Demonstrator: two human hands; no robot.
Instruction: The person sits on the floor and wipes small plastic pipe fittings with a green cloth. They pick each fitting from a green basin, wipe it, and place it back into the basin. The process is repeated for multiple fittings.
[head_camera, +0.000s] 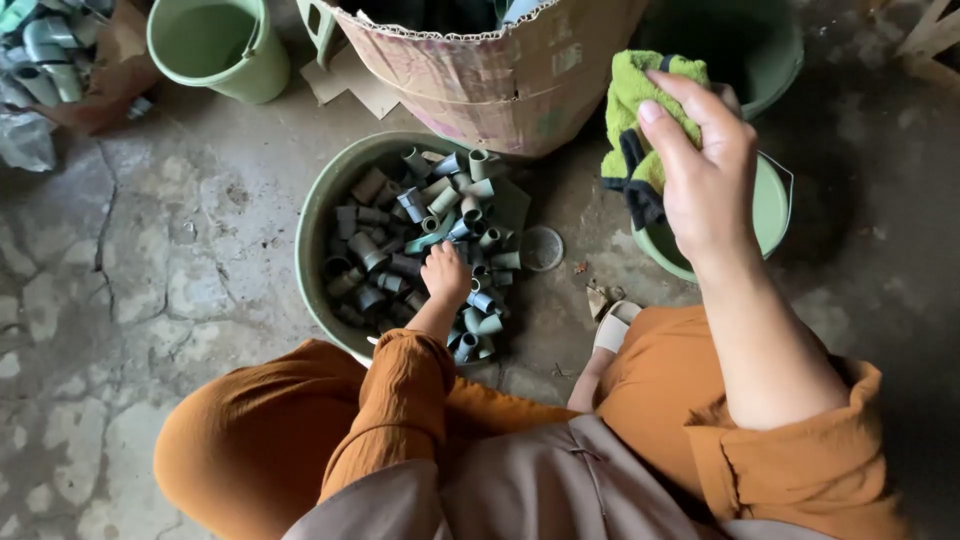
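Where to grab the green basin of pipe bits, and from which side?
Judging by its pose, take the basin by its bare left rim, coming from the left. That rim is open; the near edge sits behind the person's knee, the far edge is against the cardboard box, and the left hand is over the fittings.

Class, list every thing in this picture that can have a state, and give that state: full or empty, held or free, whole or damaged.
Basin: heaped with short pipe pieces.
Pipe pieces: loose, piled.
Left hand: down among the pieces.
Right hand: raised, gripping the cloth.
Cloth: bunched, held.
Bucket: upright, looks empty.
Cardboard box: open, edge torn.
Floor: cracked.
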